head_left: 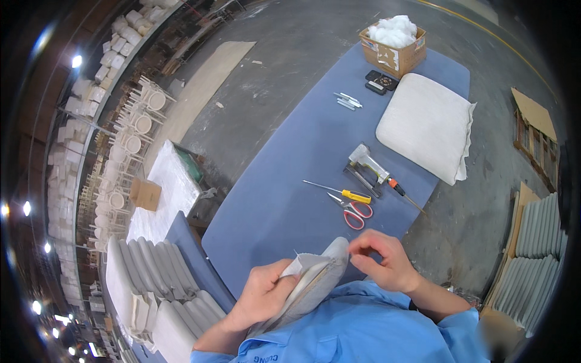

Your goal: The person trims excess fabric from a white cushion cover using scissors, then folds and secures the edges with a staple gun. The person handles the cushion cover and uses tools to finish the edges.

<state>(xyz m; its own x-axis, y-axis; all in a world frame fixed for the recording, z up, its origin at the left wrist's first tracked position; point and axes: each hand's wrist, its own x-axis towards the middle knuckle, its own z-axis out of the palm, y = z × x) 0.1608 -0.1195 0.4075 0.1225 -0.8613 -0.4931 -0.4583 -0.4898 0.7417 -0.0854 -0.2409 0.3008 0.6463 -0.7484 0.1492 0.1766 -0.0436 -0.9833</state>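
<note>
My left hand [261,296] grips a pale fabric-covered seat pad [315,281] by its lower edge, held up on edge against my blue shirt. My right hand [381,260] is at the pad's upper corner, fingers pinched together beside the fabric; whether it holds a thread or needle I cannot tell. Just beyond the hands, on the blue table [278,199], lie red-handled scissors [354,212] and a yellow-handled screwdriver [348,195].
A staple gun [366,163] and an orange-tipped tool [400,190] lie mid-table. A white cushion [426,124], a cardboard box of white stuffing [393,45], a dark device [380,81] and small white sticks [348,100] sit farther off. Stacked pads [151,284] stand left, more pads [538,242] right.
</note>
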